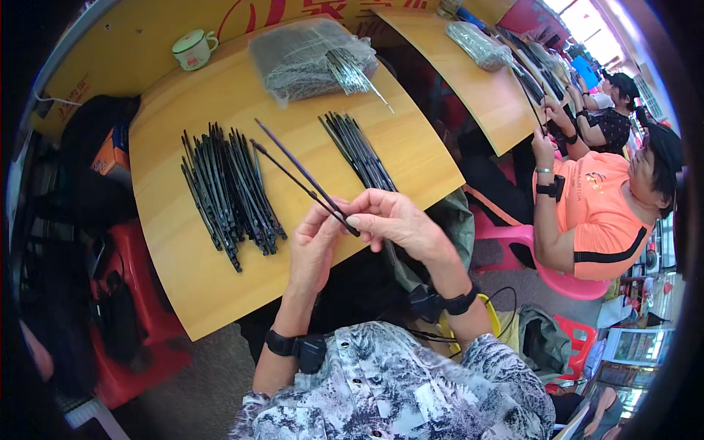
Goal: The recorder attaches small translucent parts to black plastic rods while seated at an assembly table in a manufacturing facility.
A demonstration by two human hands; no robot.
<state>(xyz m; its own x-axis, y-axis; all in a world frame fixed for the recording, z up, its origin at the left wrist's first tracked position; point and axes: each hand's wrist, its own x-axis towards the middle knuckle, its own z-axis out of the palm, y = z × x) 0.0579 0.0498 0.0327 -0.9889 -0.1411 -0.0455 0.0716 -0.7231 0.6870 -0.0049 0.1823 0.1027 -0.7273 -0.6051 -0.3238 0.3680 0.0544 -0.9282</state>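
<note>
Two thin black rods (293,172) spread in a narrow V over the table's near edge and come together at their lower ends. My left hand (314,246) is closed, pinching them near that end. The fingers of my right hand (400,224) are closed on the same lower tip, thumb on top; the exact joint is partly hidden by fingertips. Left of the held pair lies a large pile of similar black rods (227,191), in two loose bunches. Just beyond my right hand is a smaller bundle of black rods (358,150), lying slantwise.
A clear plastic bag (297,66) with silvery rods (350,71) on it lies at the table's (183,293) far side. A lidded mug (193,51) stands far left. To the right, a person in an orange shirt (598,191) works at another table (469,81). Red stools (147,293) stand left.
</note>
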